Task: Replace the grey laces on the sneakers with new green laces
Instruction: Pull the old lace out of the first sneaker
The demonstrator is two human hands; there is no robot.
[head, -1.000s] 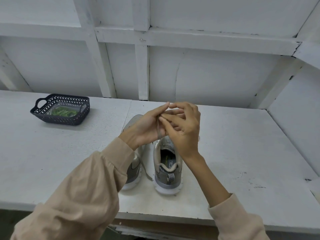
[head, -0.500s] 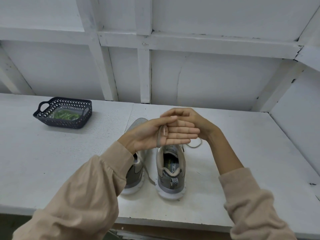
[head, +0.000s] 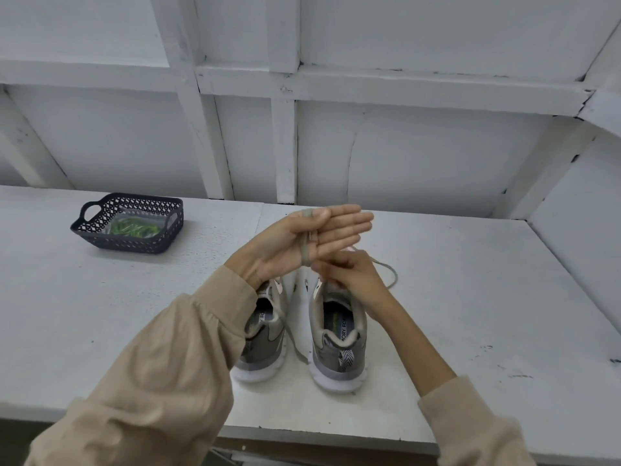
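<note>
Sneakers [head: 337, 354] at 6, heels to cam, near desk [head: 470, 297] edge. Just above: L hand [head: 302, 240] flat, fingers straight, grey lace [head: 305, 253] looped round palm; R hand [head: 349, 274] pinches the lace just below. Step: prob. coiling removed lace. Next: finish wrap, set aside, fetch green laces [head: 134, 227] from basket [head: 100, 238] at 10. White desk, white panelled wall [head: 420, 156] at 12.

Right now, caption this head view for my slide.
Grey lace looped round flat left hand, pinched by right hand, above sneakers.

Bench [head: 184, 297] open between basket [head: 134, 245] and sneakers [head: 336, 361].
</note>
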